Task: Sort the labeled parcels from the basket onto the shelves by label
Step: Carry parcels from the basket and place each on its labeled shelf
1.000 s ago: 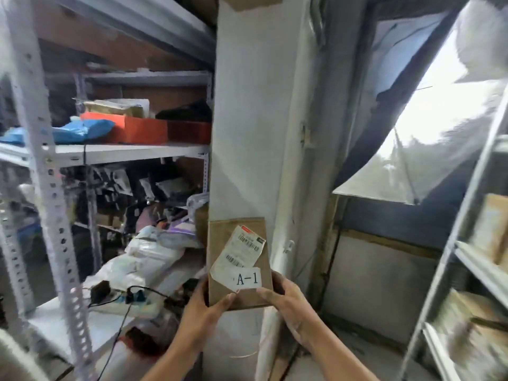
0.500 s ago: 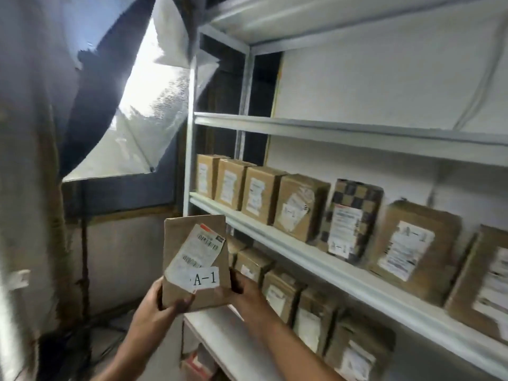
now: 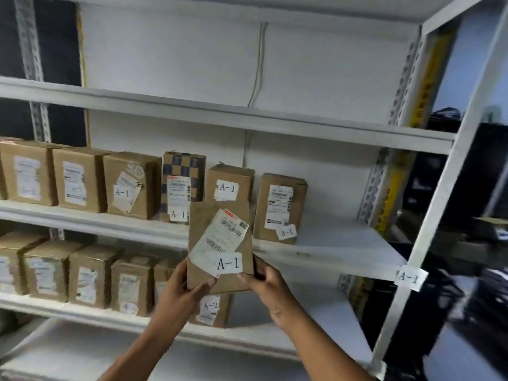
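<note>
Head view: left hand (image 3: 189, 287) and right hand (image 3: 264, 281) both clamp the A-1 parcel (image 3: 220, 248) upright.

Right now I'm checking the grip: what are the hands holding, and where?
Both hands hold one brown parcel labelled A-1, upright, by its bottom corners: left hand at the lower left, right hand at the lower right.

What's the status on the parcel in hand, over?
Left hand and right hand both gripping the A-1 parcel. Held up before the A-1 shelf, not yet placed. Open space right of the last box; nothing blocking.
</note>
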